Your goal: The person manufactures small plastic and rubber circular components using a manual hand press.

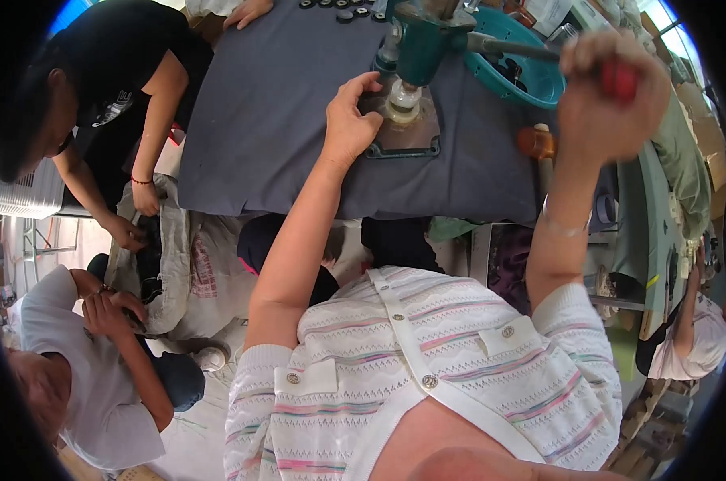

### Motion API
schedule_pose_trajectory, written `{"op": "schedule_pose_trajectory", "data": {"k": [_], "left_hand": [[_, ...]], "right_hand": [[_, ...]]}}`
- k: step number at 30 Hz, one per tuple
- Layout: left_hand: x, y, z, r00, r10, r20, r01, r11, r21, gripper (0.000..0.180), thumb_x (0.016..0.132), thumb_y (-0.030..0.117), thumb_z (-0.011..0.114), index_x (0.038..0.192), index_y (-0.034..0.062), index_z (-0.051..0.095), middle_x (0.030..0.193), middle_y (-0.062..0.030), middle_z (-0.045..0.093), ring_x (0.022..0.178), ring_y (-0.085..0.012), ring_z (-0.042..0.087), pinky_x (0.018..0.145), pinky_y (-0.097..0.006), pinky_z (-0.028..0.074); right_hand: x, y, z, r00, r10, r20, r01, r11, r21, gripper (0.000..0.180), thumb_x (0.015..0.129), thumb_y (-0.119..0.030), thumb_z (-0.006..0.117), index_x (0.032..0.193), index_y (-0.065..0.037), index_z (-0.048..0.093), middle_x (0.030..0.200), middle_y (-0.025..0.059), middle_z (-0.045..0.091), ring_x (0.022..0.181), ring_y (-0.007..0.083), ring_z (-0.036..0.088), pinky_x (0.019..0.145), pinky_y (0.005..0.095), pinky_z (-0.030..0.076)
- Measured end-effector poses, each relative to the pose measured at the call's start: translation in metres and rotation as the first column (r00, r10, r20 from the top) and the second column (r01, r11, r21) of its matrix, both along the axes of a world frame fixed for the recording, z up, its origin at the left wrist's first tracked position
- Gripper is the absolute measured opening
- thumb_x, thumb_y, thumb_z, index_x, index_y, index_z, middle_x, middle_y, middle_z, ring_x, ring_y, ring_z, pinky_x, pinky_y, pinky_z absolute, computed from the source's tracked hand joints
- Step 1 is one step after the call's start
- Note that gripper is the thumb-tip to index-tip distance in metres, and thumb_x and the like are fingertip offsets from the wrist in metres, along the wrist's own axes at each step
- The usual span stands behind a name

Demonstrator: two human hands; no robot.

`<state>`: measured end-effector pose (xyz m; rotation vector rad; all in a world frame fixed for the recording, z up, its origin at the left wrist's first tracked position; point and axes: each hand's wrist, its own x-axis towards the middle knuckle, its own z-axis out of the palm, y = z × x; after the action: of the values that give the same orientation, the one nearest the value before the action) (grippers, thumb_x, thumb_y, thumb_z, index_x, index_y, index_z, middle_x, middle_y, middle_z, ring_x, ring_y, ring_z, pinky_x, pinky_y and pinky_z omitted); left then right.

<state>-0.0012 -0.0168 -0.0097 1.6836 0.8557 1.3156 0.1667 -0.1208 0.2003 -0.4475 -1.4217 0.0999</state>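
A green hand press (pixel 432 52) stands on the cloth-covered table with its ram lowered onto a pale round die (pixel 403 103). Beside the die, my left hand (pixel 353 120) rests at the left edge of the metal base plate (pixel 409 136), thumb and forefinger apart. Nothing shows between those fingers. My right hand (pixel 612 100), smeared by motion, is closed round the red-knobbed end of the press lever (pixel 517 50). Whatever lies under the ram is hidden.
Behind the lever sits a teal basket (pixel 551 90) with dark pieces inside. A mallet (pixel 537 143) with an amber head lies at the right. Several black round parts (pixel 345 16) are at the far edge. At left, two people reach into a white sack (pixel 174 272).
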Motion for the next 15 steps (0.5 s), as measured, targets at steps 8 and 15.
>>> {"op": "schedule_pose_trajectory", "data": {"k": [8,15], "left_hand": [[0.004,-0.004,0.003,0.993,0.049,-0.107,-0.022,0.971,0.237,0.042,0.063,0.011,0.075,0.104,0.0059,0.066,0.097,-0.0071,0.063,0.097,-0.0263,0.055,0.082,-0.036,0.046],[0.011,-0.007,-0.002,0.971,0.168,-0.172,-0.120,0.959,0.258,0.044,0.060,0.023,0.083,0.099,0.0072,0.069,0.097,-0.0049,0.062,0.100,-0.0256,0.052,0.087,-0.039,0.037]], "right_hand": [[0.043,0.103,0.088,0.263,0.294,-0.919,-0.941,0.287,-0.177,0.020,0.096,-0.025,0.049,0.091,-0.006,0.054,0.068,0.0021,0.048,0.047,0.0072,0.039,0.037,0.0202,0.028],[0.019,0.146,0.061,0.972,-0.122,-0.200,0.037,0.924,-0.381,0.020,0.095,-0.024,0.048,0.087,-0.008,0.056,0.067,0.0009,0.050,0.045,0.0053,0.037,0.037,0.0191,0.026]]}}
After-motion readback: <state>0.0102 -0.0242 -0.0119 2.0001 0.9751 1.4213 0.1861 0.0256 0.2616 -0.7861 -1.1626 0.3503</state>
